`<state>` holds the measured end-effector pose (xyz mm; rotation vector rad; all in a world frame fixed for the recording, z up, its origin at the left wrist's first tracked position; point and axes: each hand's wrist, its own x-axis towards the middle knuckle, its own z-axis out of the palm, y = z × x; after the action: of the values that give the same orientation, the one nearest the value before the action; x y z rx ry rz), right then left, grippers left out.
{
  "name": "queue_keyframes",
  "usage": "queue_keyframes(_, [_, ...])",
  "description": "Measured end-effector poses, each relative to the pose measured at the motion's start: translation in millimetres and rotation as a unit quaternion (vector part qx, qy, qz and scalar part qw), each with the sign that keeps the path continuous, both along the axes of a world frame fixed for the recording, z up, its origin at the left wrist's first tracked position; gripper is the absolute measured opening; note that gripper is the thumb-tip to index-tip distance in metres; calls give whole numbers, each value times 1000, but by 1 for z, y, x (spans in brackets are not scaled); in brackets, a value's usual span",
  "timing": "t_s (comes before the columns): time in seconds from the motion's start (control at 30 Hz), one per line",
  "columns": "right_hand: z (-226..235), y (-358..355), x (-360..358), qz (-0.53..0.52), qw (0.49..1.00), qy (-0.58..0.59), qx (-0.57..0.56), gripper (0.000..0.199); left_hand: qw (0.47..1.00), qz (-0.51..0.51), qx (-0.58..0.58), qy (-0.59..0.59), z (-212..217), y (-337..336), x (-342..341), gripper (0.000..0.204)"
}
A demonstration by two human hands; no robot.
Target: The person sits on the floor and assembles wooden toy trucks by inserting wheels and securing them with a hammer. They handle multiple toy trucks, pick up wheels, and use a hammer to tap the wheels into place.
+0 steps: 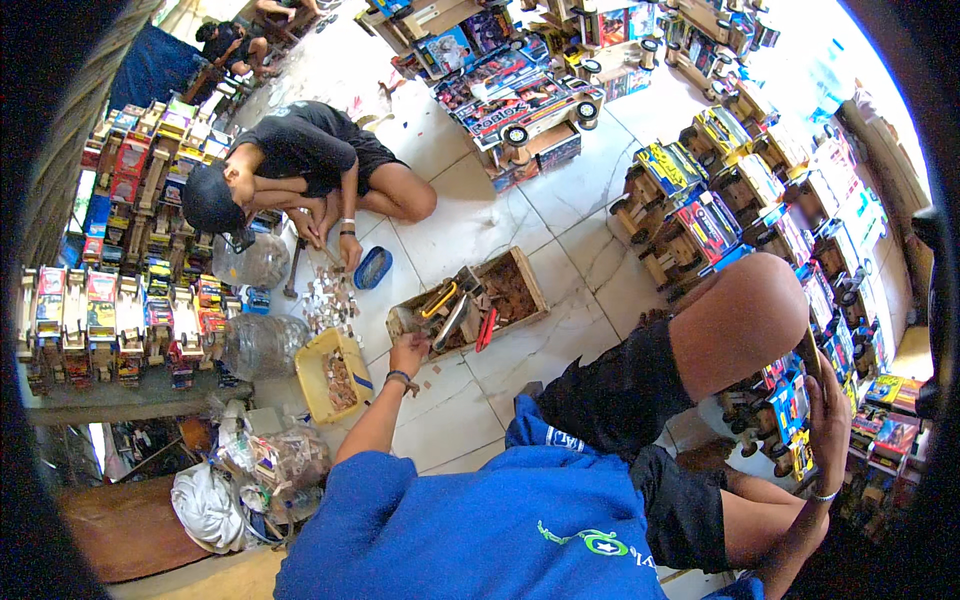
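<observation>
My left hand [408, 355] reaches to the near left corner of a wooden box [535, 307] on the tiled floor. Its fingers are small and blurred against the box, so what they hold, if anything, does not show. The box contains a yellow-handled tool [440, 300], red-handled pliers [486, 330] and brown scraps. At the right, beside my bent knee, my right hand [828, 415] is wrapped round a wooden toy truck [792, 415] with blue and yellow printed sides. The truck stands tilted, with its dark wheels facing left.
Across the floor a person [300, 165] in black sits bent over a hammer [292, 270] and small scattered pieces. Nearby are a blue oval basket [373, 267] and a yellow tub [318, 385] of brown pieces. Toy trucks [515, 105] stand stacked at the back and both sides.
</observation>
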<state>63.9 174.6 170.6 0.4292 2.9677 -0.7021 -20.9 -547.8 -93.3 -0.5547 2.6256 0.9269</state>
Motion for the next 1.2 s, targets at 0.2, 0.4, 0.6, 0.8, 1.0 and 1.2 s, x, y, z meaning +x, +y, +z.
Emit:
queue_keyframes(0.2, [-1, -7, -3, 58, 997, 53, -3, 37, 959, -89, -257, 81, -151, -35, -22, 33])
queue_keyframes(0.4, [-1, -15, -7, 47, 998, 32, -32, 37, 927, -187, -312, -98, -194, -55, -15, 47])
queue_keyframes(0.6, [-7, -16, -5, 12, 997, -9, -70, 37, 962, -115, -237, -73, -160, -23, -15, 44])
queue_keyframes(0.8, [-9, -17, -7, 13, 1000, -21, -12, 36, 978, -82, -169, -86, -137, 3, -23, 41])
queue_keyframes(1.0, [-6, -22, -6, 24, 1000, -18, -2, 35, 986, -61, -113, -101, -125, 13, -28, 38])
queue_keyframes(1.2, [5, -32, -12, 3, 998, -42, -37, 37, 990, -55, -98, -81, -127, 13, -27, 35])
